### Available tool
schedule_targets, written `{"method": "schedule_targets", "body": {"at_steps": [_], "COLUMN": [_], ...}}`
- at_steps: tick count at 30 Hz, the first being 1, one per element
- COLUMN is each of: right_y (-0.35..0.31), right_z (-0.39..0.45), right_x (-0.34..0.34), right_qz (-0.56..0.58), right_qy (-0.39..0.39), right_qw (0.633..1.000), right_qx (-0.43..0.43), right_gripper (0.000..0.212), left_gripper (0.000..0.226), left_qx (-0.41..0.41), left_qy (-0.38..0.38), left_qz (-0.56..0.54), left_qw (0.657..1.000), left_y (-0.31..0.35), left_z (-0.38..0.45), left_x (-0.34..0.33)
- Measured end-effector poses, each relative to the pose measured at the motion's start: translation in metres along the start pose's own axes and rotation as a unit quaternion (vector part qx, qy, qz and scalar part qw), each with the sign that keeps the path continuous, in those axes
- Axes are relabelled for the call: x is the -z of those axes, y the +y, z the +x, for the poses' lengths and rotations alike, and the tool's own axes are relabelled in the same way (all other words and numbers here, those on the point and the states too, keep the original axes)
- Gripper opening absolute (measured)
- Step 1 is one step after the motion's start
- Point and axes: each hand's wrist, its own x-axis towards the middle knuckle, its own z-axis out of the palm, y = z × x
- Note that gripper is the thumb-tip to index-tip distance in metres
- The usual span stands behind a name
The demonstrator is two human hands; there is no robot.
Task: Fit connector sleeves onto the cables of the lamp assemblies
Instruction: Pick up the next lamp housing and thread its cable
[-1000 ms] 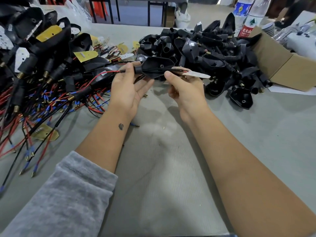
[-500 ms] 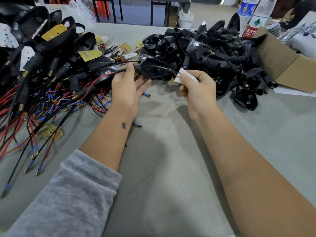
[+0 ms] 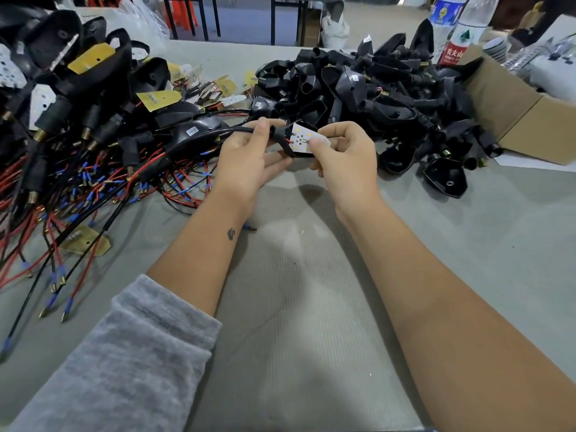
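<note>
My left hand (image 3: pixel 249 163) pinches a black cable (image 3: pixel 224 132) just behind a small black lamp housing (image 3: pixel 285 145), held above the table's middle. My right hand (image 3: pixel 346 160) pinches a white LED board (image 3: pixel 300 139) with yellow dots, which sits at the housing's open face. A thin red wire joins the board to the housing. The cable trails left into a heap of lamp assemblies (image 3: pixel 78 126) with red, black and blue-tipped wires. A pile of empty black housings and sleeves (image 3: pixel 367 95) lies behind my right hand.
A grey cloth-covered table (image 3: pixel 296 291) spreads in front of me. An open cardboard box (image 3: pixel 523 120) stands at the right, two plastic bottles (image 3: pixel 452 29) behind the black pile. A loose yellow board (image 3: pixel 85 243) lies among wires at left. Chair legs stand beyond the far edge.
Both hands have come closer together. The housing has turned so that the white LED board now faces me, and my right hand has shifted its pinch onto the board's right edge.
</note>
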Motion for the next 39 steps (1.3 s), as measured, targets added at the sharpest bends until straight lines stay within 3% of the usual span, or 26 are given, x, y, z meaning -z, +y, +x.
{"method": "schedule_targets", "body": {"at_steps": [9,13,15,19,26,35,37,39], "right_y": [0.004,0.005,0.005,0.000,-0.003,0.001,-0.003,-0.010], "right_z": [0.000,0.001,0.002,-0.002,-0.004,-0.005,-0.004,-0.002], "right_x": [0.002,0.003,0.004,0.003,0.000,0.000,-0.002,-0.003], "right_qz": [-0.022,-0.096,-0.073,0.019,0.016,-0.057,-0.039,0.057], "right_qy": [0.040,0.102,0.064,-0.060,-0.091,-0.138,-0.155,-0.174], "right_qw": [0.999,0.988,0.994,0.998,0.996,0.986,0.987,0.979], "right_qx": [0.024,0.060,0.040,0.005,0.007,0.076,0.038,-0.086], "right_gripper": [0.012,0.035,0.036,0.012,0.016,0.020,0.018,0.025], "left_gripper": [0.031,0.033,0.035,0.034,0.038,0.045,0.047,0.049], "left_qx": [-0.012,-0.021,-0.022,-0.026,-0.035,-0.039,-0.039,-0.024], "left_qy": [-0.008,0.006,0.022,0.053,0.079,0.118,0.094,0.056], "left_qz": [0.043,0.050,0.050,0.034,0.025,0.085,0.087,0.077], "left_qw": [0.999,0.998,0.998,0.998,0.996,0.989,0.991,0.995], "left_y": [-0.001,-0.001,-0.001,-0.001,0.002,0.000,0.000,0.002], "left_z": [0.000,0.000,0.000,0.002,0.003,0.007,0.007,0.006], "left_x": [0.000,0.001,0.002,0.004,0.005,0.006,0.007,0.006]}}
